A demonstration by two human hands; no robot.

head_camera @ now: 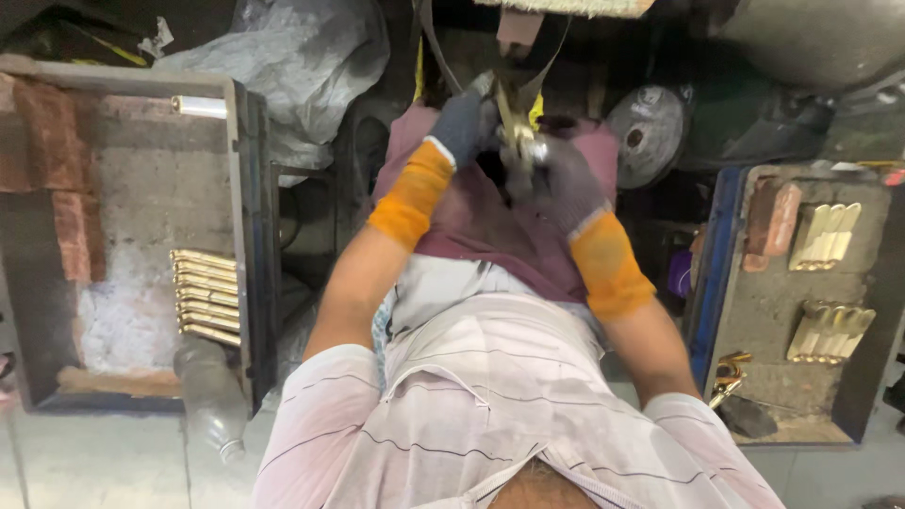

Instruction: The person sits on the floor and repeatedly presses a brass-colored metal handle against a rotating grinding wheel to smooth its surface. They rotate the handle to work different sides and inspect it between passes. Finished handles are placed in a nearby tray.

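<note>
Both hands wear dark grey fabric gloves with orange knitted cuffs, most likely to shield the skin from the work. The left hand [464,124] and the right hand [564,184] meet in front of the body, each grip clamped on a slim, shiny brass-coloured metal piece [517,127], holding it up toward a pale, fuzzy-edged wheel [566,7] at the top of the view; 2 hands would steady it there. The piece sits above a maroon cloth [490,221] over the lap, which probably protects the clothing. At the left, a shallow dark-framed tray [247,188] carries a neat row of long brass-coloured bars [207,297], and at the right a blue-edged tray [709,273] holds 2 bundles of similar brass-coloured pieces [828,283], both trays within arm's reach. A clear plastic bottle [209,396] lies beside the left tray.
</note>
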